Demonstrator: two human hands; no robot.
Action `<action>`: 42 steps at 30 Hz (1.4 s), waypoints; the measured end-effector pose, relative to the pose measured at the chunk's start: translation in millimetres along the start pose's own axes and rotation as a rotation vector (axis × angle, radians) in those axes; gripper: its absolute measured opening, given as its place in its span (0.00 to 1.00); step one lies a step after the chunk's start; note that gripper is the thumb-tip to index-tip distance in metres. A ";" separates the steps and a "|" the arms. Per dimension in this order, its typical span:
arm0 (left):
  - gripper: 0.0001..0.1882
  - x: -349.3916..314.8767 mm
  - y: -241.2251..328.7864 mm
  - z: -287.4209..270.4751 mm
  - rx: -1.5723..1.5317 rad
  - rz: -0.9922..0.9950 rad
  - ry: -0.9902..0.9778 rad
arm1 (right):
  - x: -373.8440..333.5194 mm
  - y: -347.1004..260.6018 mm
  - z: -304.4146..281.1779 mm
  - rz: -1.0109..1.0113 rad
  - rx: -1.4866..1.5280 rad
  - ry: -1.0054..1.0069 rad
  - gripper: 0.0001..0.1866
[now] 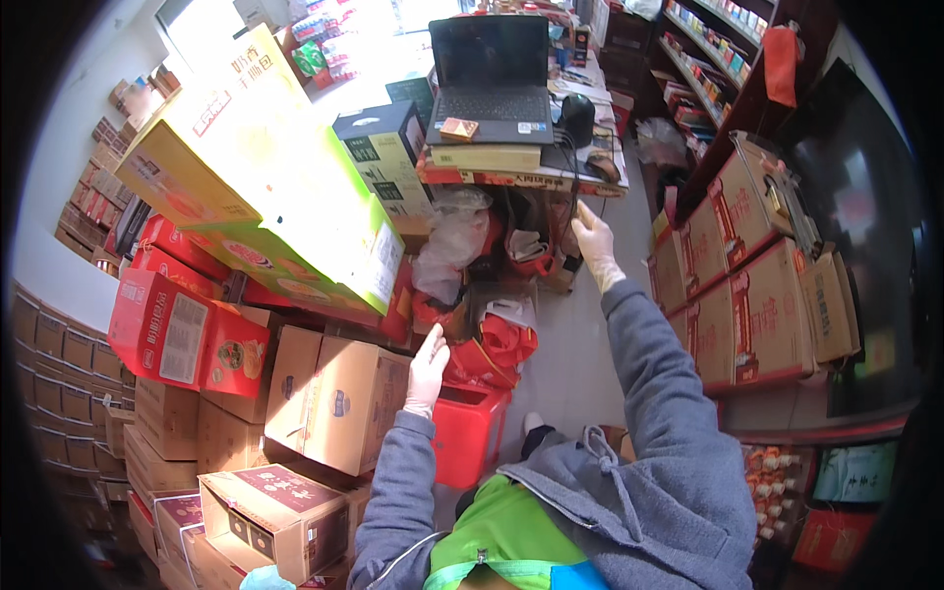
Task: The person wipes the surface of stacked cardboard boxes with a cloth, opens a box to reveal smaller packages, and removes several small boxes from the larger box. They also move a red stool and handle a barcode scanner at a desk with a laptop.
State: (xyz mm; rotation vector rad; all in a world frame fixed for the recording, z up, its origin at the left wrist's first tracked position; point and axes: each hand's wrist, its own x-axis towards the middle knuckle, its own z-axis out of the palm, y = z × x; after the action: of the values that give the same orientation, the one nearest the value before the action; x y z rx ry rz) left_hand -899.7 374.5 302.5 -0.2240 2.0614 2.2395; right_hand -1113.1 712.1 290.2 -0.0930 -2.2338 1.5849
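Both of my hands wear pale, thin gloves. My left hand (427,374) is raised over the red bin (470,433), its fingers stretched out and holding nothing I can see. Beside it are a brown carton (339,401) and a bundle of red bags (503,344). My right hand (596,248) reaches forward below the desk's front edge, fingers extended, close to dark cables (574,177) hanging there. Whether it touches a cable I cannot tell. On the desk above stands an open black laptop (490,74), with a small orange box (459,129) on its near left corner.
Tall yellow-green cartons (295,187) and red gift boxes (182,329) are stacked at left. An opened carton (275,521) sits at lower left. Brown cartons (733,285) line the right side, beside a large dark screen (865,216). Floor (580,364) shows between the stacks.
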 end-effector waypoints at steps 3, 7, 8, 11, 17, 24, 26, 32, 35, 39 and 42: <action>0.25 0.6 1.3 5.0 -0.036 0.054 -0.037 | 5.1 -5.1 -11.3 0.082 0.014 -0.031 0.27; 0.24 3.9 -8.8 30.0 -0.127 0.005 -0.058 | 32.8 -1.1 -29.6 0.040 -0.208 0.059 0.32; 0.24 9.0 -10.2 36.6 -0.120 0.022 -0.067 | 46.5 3.8 -32.0 0.043 -0.272 0.087 0.33; 0.24 30.9 -13.4 58.3 -0.134 -0.024 -0.075 | 95.5 31.5 -37.6 0.020 -0.422 0.136 0.36; 0.21 118.7 -13.0 131.9 -0.135 -0.048 0.020 | 196.6 108.6 -35.7 -0.116 -0.767 0.002 0.35; 0.23 175.2 -1.8 184.6 -0.131 -0.059 -0.055 | 231.0 144.9 -32.4 -0.121 -0.866 -0.220 0.31; 0.24 190.8 -0.4 191.5 -0.069 0.013 -0.037 | 230.0 143.8 -31.0 -0.230 -0.961 -0.216 0.31; 0.34 243.0 -0.6 204.6 0.428 0.322 0.038 | 227.9 140.8 -29.8 -0.283 -0.933 -0.149 0.35; 0.36 261.8 3.2 210.4 0.529 0.408 0.070 | 229.3 143.6 -32.3 -0.270 -0.833 -0.100 0.38; 0.40 304.2 11.6 207.9 0.723 0.549 0.069 | 230.1 146.6 -33.2 -0.283 -0.827 -0.204 0.47; 0.41 339.8 14.8 201.8 0.830 0.570 0.097 | 231.6 147.4 -31.5 -0.213 -0.765 -0.138 0.50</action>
State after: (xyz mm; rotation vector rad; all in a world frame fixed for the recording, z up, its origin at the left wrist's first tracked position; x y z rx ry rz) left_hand -1246.4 562.9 275.8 0.3653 3.1783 1.3435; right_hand -1340.1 857.2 228.5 0.0463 -2.7263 0.5819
